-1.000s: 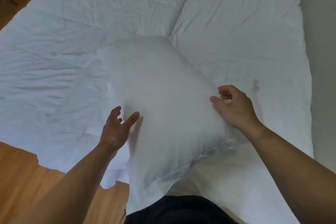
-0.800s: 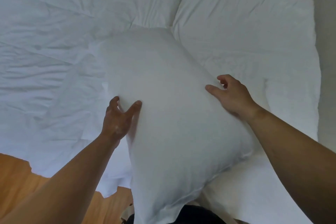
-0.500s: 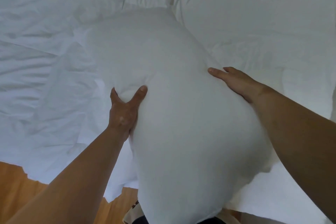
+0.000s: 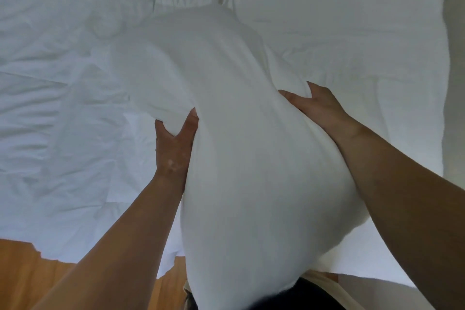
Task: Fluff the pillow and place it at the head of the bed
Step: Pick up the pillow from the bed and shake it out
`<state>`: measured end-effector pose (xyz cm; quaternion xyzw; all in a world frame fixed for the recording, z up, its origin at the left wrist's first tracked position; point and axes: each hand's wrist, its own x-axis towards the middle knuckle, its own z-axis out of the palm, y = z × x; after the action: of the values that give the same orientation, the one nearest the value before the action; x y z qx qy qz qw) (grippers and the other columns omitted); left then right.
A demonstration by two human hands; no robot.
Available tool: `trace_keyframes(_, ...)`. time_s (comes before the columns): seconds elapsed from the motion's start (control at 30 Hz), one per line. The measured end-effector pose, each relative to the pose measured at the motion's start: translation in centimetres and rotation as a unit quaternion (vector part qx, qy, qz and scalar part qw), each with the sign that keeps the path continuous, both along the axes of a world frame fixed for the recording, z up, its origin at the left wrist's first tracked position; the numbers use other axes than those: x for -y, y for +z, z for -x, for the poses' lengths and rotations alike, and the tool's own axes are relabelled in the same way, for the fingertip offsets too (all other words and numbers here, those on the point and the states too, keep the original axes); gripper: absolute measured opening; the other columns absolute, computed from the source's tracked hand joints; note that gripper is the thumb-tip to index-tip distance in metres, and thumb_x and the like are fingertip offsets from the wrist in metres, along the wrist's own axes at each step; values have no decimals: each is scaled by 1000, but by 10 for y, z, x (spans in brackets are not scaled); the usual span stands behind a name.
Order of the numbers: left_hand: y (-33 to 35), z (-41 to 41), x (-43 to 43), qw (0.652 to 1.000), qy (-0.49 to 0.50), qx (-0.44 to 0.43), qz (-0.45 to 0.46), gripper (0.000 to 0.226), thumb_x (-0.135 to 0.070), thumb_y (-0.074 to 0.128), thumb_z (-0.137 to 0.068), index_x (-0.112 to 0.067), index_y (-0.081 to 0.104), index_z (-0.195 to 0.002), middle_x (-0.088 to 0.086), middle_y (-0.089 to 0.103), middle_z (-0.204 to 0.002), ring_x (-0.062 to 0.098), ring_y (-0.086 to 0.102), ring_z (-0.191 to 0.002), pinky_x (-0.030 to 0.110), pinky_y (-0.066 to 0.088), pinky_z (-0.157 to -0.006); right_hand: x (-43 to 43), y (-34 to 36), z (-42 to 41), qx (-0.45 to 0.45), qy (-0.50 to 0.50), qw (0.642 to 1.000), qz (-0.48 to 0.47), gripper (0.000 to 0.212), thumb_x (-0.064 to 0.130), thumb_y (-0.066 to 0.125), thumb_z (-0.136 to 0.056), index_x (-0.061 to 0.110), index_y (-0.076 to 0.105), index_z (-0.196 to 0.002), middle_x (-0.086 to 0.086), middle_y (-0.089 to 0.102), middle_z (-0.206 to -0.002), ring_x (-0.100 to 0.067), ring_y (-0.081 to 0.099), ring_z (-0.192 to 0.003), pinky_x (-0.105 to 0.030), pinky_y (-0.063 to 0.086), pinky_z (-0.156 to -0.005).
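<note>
A view looking down from a person's head at their two bare arms and a white pillow (image 4: pixel 251 158) held over a bed (image 4: pixel 63 83). The pillow is large and plump, fills the middle of the view, and runs from near the person's body at the bottom up toward the centre of the bed. Its near end is blurred against dark clothing at the bottom edge.

The left hand (image 4: pixel 173 143) presses into the pillow's left side about halfway along. Its thumb and fingers (image 4: pixel 161 128) are clenched around a fold of the white fabric, which bunches up between them. The right hand (image 4: pixel 319 108) grips the pillow's right side a little farther from the body, with the thumb pressed into the top surface and the other fingers curled out of sight round the edge. Between the two hands the pillow is squeezed narrower, and it bulges wider below them.

The bed is covered with a wrinkled white sheet. A second white pillow or folded cover (image 4: pixel 339 7) lies flat on the bed toward its far right corner, its near left part hidden behind the held pillow. A wooden floor (image 4: pixel 27 272) shows past the bed's near left edge. A pale wall (image 4: pixel 456 58) runs along the bed's right edge.
</note>
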<state>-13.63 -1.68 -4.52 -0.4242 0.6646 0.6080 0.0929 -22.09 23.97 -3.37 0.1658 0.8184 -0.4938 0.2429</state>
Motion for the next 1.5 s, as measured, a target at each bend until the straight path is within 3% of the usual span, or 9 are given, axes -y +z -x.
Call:
trace_keyframes(0.17, 32, 0, -21, 996, -47, -62, 35, 58, -43, 62, -99, -33, 46, -153, -17, 57, -122, 7, 53, -110, 10, 39, -79, -33, 38, -37, -66, -69, 995, 27, 39, 44, 83, -81, 34, 71, -117, 23, 74, -103, 13, 70, -86, -8, 52, -69)
trace_keyframes(0.3, 45, -2, -67, 990, -99, -101, 24, 51, -41, 62, -99, -29, 53, -149, -27, 59, -103, 5, 53, -105, -8, 36, -53, -86, 66, -77, -113, -136, 984, 21, 36, 38, 84, -82, 35, 71, -115, 25, 75, -99, 14, 69, -82, -4, 50, -62)
trace_keyframes(0.43, 59, -4, -130, 974, -177, -139, 0, 57, -38, 60, -101, -25, 45, -155, -18, 53, -125, 3, 49, -115, -2, 27, -68, -146, 86, -122, -155, -191, 969, -11, 28, 30, 85, -82, 37, 69, -103, 28, 71, -92, 22, 65, -74, 1, 45, -60)
trace_keyframes(0.6, 67, -24, -225, 950, -249, -171, -77, 26, -32, 68, -98, -42, 57, -120, -44, 67, -81, -34, 58, -69, -9, 39, -60, -236, 112, -174, -216, -256, 940, -58, 36, 21, 88, -78, 33, 70, -107, 29, 70, -91, 22, 64, -75, -1, 47, -64)
trace_keyframes(0.77, 62, -52, -326, 912, -305, -193, -195, 31, -34, 74, -93, -41, 68, -122, -18, 80, -113, 3, 76, -105, 28, 61, -90, -327, 143, -222, -266, -299, 910, -109, 45, 12, 89, -77, 25, 70, -116, 25, 71, -95, 20, 65, -73, -4, 49, -64)
trace_keyframes(0.9, 47, -70, -401, 890, -341, -176, -246, 66, -46, 80, -84, -25, 60, -143, 2, 73, -136, 26, 70, -126, 57, 52, -108, -390, 155, -257, -302, -312, 890, -142, 46, 12, 88, -78, 26, 70, -119, 34, 72, -87, 20, 65, -76, -3, 48, -67)
trace_keyframes(1.13, 7, -92, -491, 874, -351, -124, -313, 50, -32, 73, -90, -21, 65, -138, 13, 71, -139, 33, 67, -129, 53, 52, -108, -459, 150, -286, -336, -294, 873, -195, 43, 11, 84, -83, 29, 67, -119, 51, 63, -83, 26, 59, -79, 0, 42, -71)
trace_keyframes(1.37, -47, -91, -540, 912, -287, -12, -292, 40, -8, 67, -90, -25, 68, -126, -2, 81, -118, 24, 75, -115, 42, 59, -97, -495, 81, -279, -354, -242, 863, -268, 47, 19, 83, -84, 13, 71, -129, -2, 73, -109, -13, 64, -97, -20, 46, -85)
trace_keyframes(1.5, -83, -85, -555, 928, -273, 69, -246, 70, -24, 73, -72, -28, 53, -139, 32, 61, -133, 45, 71, -101, 37, 56, -68, -502, 9, -265, -331, -191, 866, -323, 47, 12, 84, -82, 3, 71, -126, -17, 72, -103, -28, 62, -93, -25, 40, -78)
